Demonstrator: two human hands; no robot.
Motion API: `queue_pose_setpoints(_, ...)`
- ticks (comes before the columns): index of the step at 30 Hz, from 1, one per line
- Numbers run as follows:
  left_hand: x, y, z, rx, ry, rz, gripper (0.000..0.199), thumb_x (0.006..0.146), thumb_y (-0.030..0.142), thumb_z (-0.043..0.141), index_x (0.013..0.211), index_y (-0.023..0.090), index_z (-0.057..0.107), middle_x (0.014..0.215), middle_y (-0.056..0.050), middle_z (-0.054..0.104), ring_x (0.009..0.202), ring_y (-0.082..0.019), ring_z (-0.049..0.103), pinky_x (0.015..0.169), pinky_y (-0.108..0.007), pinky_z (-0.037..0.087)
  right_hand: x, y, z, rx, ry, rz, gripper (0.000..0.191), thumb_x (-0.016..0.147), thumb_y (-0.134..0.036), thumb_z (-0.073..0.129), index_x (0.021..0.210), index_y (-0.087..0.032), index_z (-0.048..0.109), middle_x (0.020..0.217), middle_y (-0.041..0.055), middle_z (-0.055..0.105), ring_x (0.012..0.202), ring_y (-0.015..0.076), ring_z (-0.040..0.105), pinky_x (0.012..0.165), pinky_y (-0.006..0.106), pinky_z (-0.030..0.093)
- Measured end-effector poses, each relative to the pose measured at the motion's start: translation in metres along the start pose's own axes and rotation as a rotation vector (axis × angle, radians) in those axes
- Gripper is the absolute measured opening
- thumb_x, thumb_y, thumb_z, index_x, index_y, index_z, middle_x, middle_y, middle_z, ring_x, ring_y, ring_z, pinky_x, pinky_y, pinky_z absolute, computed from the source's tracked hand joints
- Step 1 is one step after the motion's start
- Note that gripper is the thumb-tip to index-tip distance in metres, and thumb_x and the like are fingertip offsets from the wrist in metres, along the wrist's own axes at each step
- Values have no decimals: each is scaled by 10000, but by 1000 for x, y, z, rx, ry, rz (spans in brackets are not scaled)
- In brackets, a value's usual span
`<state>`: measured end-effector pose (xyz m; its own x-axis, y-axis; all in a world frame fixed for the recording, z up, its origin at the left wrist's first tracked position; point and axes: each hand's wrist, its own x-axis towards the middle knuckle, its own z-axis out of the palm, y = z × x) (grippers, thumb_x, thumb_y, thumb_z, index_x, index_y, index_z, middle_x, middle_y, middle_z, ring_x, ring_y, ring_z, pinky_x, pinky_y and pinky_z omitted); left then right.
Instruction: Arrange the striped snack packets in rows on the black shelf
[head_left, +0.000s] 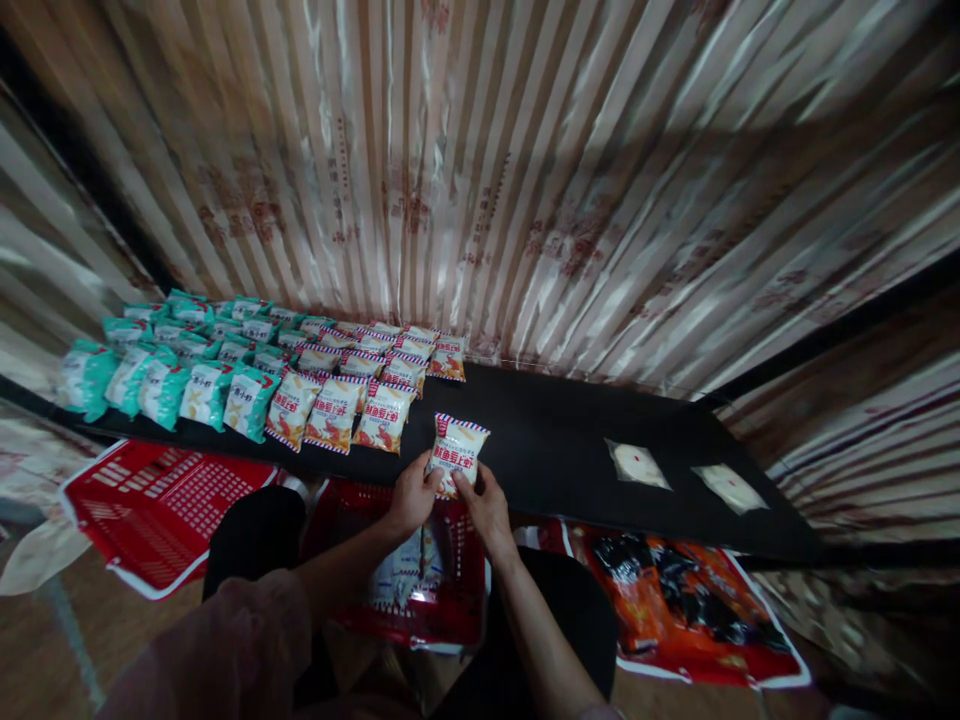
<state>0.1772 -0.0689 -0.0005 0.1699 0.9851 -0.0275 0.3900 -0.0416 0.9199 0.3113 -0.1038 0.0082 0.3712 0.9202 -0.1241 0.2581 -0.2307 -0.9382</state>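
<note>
A pleated beige-and-brown striped curtain (480, 150) hangs behind a long, flat black bench (540, 420). Below its front edge sits a red plastic basket with a perforated bottom (435, 625), between the person's legs. On the bench's left part stand rows of puffy teal-and-white bags (162, 393), with puffy white-and-orange bags (328, 412) beside them. The left hand (414, 494) and right hand (486, 510) are both closed on a pillow-shaped, glossy white-and-orange snack bag (456, 450). It is upright between them at the bench's front edge, gripped by its lower sides, with red lettering and a striped top seal.
</note>
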Motion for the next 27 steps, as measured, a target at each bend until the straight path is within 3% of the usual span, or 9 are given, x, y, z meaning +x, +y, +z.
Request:
queue_pose_setpoints(9, 22, 7, 0, 41, 43, 9, 335, 845, 238, 465, 1153, 150, 565, 1032, -83, 676, 920, -196, 631, 848, -312, 476, 24, 1, 5, -23, -29, -33, 494, 685, -496, 598, 1027, -142, 638, 866, 78, 715, 730, 225, 634, 702, 329, 490)
queue_pose_setpoints(27, 64, 15, 14, 167, 110, -39, 353, 848, 209, 475, 1186, 124, 532, 1151, -130, 623, 1080, -224, 582, 953, -346, 428, 74, 2, 12, -104, 71, -36, 467, 682, -495, 590, 1000, -163, 668, 851, 78, 722, 738, 236, 645, 694, 329, 484)
